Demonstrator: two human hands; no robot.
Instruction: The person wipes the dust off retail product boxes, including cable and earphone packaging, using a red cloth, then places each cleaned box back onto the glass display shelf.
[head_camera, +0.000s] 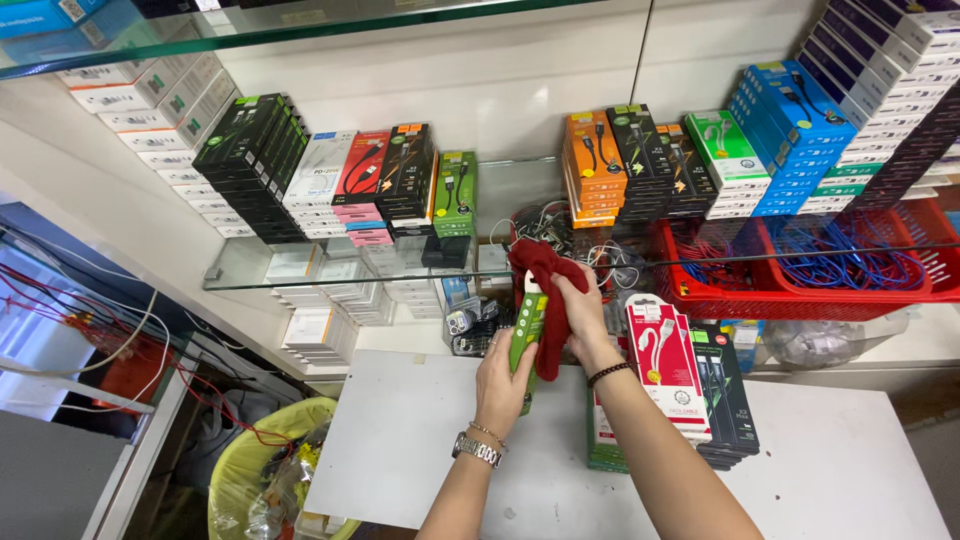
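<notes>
My left hand (503, 375) grips a slim green cable box (528, 325), holding it upright over the white tabletop (420, 440). My right hand (583, 318) presses a dark red cloth (548, 290) against the upper part and right side of that box. A silver watch and thin bracelet sit on my left wrist, a dark bead bracelet on my right. Just right of my right forearm stands a stack of cable boxes (690, 385), the front one white and red, black ones behind it.
A glass shelf (300, 270) carries rows of boxed cables in black, red, orange, green and blue. Red baskets (800, 270) hold loose red and blue cables. A yellow-lined bin (265, 470) sits low at the left, beside tangled wires.
</notes>
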